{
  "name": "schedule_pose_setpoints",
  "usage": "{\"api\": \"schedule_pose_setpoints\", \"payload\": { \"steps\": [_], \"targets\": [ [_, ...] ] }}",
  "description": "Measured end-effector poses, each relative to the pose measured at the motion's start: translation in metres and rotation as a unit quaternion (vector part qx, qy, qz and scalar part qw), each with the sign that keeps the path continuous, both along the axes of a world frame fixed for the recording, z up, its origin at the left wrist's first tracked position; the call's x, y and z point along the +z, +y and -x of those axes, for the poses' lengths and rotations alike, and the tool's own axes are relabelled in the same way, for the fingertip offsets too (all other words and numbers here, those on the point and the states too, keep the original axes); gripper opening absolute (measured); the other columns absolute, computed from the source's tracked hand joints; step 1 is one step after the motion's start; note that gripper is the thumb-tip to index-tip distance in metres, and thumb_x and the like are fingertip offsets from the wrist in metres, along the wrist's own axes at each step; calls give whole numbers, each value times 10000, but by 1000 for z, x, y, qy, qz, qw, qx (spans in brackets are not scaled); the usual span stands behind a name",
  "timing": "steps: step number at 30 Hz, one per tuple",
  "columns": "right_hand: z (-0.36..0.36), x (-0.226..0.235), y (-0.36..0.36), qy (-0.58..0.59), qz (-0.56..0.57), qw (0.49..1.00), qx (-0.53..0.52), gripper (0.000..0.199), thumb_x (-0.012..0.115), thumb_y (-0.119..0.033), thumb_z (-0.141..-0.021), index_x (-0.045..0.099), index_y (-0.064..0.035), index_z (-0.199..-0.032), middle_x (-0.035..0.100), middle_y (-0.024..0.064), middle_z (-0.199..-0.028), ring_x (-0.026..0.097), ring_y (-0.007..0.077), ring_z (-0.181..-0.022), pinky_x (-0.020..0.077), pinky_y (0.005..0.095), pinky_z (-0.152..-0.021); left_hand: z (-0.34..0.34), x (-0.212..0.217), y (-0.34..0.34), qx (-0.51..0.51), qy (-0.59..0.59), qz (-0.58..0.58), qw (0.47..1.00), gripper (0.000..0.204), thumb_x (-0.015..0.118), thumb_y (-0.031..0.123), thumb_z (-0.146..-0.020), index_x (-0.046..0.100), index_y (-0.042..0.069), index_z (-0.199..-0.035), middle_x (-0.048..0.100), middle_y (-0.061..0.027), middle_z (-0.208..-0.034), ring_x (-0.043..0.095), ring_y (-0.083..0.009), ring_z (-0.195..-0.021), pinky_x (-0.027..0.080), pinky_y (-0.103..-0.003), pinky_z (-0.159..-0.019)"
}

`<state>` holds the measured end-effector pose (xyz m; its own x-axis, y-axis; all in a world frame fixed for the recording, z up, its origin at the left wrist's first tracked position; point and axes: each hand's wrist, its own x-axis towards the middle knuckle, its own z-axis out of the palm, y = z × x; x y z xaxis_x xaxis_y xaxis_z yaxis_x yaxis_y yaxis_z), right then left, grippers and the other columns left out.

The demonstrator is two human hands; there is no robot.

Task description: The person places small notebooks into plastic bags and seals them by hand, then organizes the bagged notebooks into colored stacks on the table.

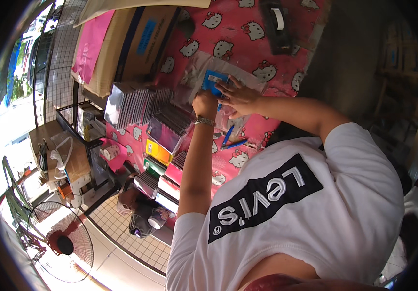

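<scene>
A small blue notebook (pixel 212 81) lies on clear plastic wrapping (pixel 197 72) on the red, cat-patterned tablecloth (pixel 240 159). At its left lower edge my left hand (pixel 205 104), with a bracelet or watch at the wrist, is closed in a fist; what its fingers grip is hidden. My right hand (pixel 240 97) rests over the notebook's right side, fingers spread and stretched out. Nearer to me lie a blue pen (pixel 228 134) and a second blue pen-like tool (pixel 236 144).
Left of my left arm stand rows of spiral notebooks (pixel 138 104) and stacked notebooks with a yellow one (pixel 159 153). A large cardboard box (pixel 143 43) is at the far left, a black case (pixel 277 24) at the far right. A standing fan (pixel 64 245) is lower left.
</scene>
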<state>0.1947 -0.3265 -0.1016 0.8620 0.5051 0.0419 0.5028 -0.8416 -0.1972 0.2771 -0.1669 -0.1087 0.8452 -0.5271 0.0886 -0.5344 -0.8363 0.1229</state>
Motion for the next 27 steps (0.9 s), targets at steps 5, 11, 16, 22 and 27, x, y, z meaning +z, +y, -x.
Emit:
{"api": "schedule_pose_setpoints", "payload": {
  "steps": [5, 11, 16, 22, 27],
  "targets": [
    [-16, -3, 14, 23, 7, 999, -46, 779, 659, -605, -691, 533, -152, -1312, 346, 174, -1456, 204, 340, -1405, 88, 677, -1073, 7, 11, -24, -12, 62, -107, 992, 135, 603, 146, -768, 678, 61, -694, 665, -138, -728, 679, -289, -671, 552, -383, -576],
    [-16, 3, -70, -97, -265, 956, -81, 550, 733, -306, -713, 582, -106, -1203, 485, 107, -1342, 435, 295, -1271, 319, 524, -1050, 18, 17, -36, -7, 62, -197, 978, 165, 607, 185, -784, 696, 69, -706, 687, -134, -786, 692, -277, -725, 563, -358, -597],
    [14, -19, -209, 42, -498, 665, -555, 204, 653, -222, -881, 650, -40, -974, 636, 97, -851, 614, 213, -678, 515, 337, -684, 43, 4, -55, 40, 43, -255, 965, 373, 597, 298, -804, 662, -49, -926, 606, -254, -1060, 630, -334, -960, 534, -375, -769],
    [11, -13, -209, 132, -703, 451, -534, 111, 649, -155, -885, 650, -54, -932, 617, 6, -809, 577, 78, -691, 523, 240, -670, 37, -8, -32, -16, 17, -271, 962, 347, 510, 147, -858, 591, -99, -1089, 578, -220, -1074, 597, -319, -945, 499, -396, -824],
    [46, -18, -172, 139, -813, 325, -463, 71, 598, -99, -900, 604, -54, -954, 587, 13, -827, 557, 106, -698, 489, 232, -627, 49, -3, 5, -21, -29, -119, 992, 328, 520, 78, -805, 589, -82, -1083, 580, -146, -1033, 595, -277, -888, 502, -387, -804]
  ]
}}
